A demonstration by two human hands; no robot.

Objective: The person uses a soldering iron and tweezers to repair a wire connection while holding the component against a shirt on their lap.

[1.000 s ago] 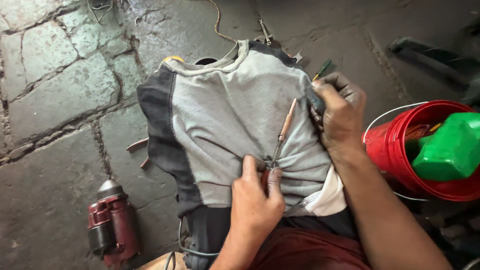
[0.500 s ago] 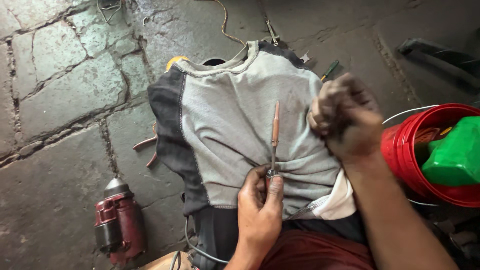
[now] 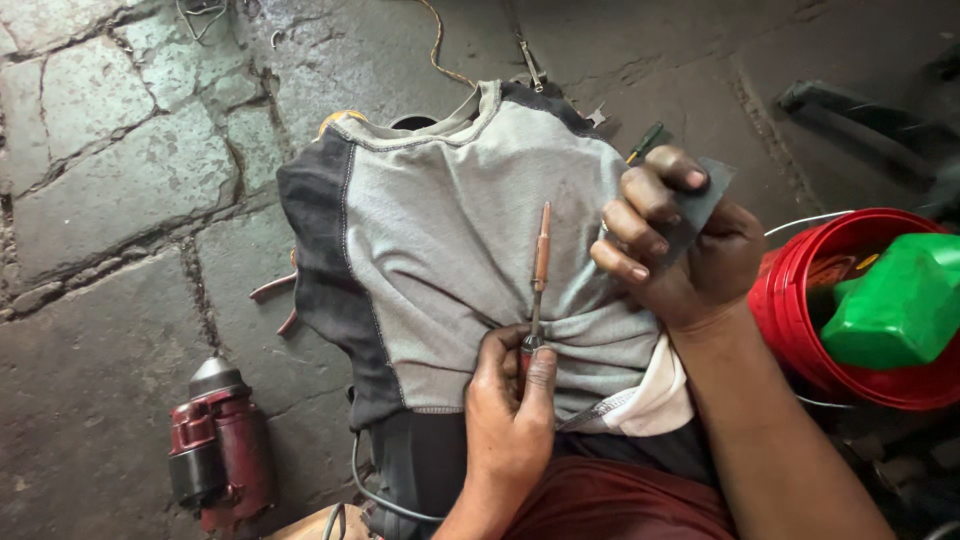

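Pinching a thin tool [image 3: 541, 262] by its lower end, the left hand [image 3: 508, 420] stands it on the grey shirt [image 3: 450, 240] (bunched there). Right hand [image 3: 680, 250], fingers curled, grips a small dark sheet [image 3: 706, 192] beside the red bucket [image 3: 800, 300].

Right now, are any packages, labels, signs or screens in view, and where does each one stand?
No labels, signs or screens show.
Red bucket: round container at the right edge, beside the right hand.
Green jug: angular plastic container lying inside the bucket.
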